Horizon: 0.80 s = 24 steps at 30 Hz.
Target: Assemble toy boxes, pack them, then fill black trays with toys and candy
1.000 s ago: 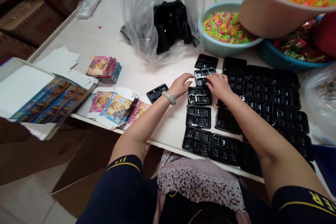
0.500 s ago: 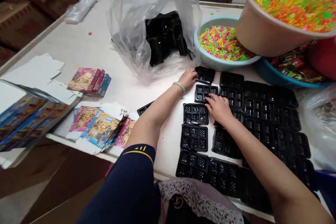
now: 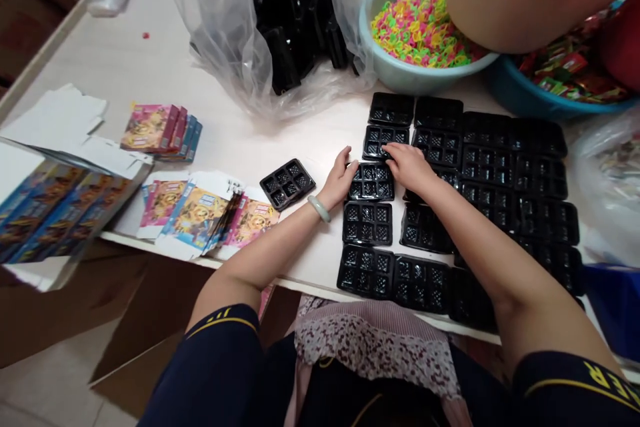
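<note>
Stretching beneath the left hand (image 3: 338, 181) and right hand (image 3: 411, 168) is a white tabletop (image 3: 235, 130). Beyond the left hand stands a clear plastic bag (image 3: 213, 33); past the right hand, a pale tub (image 3: 505, 7) and a light blue bowl (image 3: 425, 80). Rows of black trays (image 3: 367, 270) lie around the right hand, mainly rightward and nearer the body. The right hand's bent fingertips touch one six-cell tray (image 3: 375, 141); whether they grip it, I cannot tell. The left hand, loosely opened, is beside the next tray (image 3: 371, 181). A lone tray (image 3: 287, 183) lies left of it, and a bracelet (image 3: 320, 208) circles its wrist.
</note>
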Tool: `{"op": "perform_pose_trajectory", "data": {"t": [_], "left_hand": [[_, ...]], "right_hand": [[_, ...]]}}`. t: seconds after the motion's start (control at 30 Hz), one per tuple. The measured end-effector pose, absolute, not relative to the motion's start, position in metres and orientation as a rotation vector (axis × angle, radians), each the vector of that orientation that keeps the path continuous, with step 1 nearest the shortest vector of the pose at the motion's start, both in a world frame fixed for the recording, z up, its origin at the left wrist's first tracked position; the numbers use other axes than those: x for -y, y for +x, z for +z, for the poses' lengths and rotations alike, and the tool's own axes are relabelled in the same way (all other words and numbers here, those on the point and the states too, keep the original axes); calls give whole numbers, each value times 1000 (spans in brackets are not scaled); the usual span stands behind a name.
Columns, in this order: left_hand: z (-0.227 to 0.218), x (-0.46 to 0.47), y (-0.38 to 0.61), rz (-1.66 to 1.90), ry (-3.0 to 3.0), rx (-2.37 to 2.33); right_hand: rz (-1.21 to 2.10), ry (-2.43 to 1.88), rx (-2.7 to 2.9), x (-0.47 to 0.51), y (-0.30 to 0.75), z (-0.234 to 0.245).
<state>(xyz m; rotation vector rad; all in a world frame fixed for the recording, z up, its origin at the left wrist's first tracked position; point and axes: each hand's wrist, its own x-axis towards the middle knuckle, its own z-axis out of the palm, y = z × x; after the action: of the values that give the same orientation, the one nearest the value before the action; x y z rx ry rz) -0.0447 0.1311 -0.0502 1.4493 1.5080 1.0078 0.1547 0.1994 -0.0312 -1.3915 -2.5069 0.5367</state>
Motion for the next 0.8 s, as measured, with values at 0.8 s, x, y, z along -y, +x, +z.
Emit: {"op": "perform_pose_trajectory", "data": {"t": [0.8], "left_hand": [[-29, -31, -2, 1083, 1406, -1367]], "right_hand": [[556, -1284, 2518, -183, 170, -35]]}}
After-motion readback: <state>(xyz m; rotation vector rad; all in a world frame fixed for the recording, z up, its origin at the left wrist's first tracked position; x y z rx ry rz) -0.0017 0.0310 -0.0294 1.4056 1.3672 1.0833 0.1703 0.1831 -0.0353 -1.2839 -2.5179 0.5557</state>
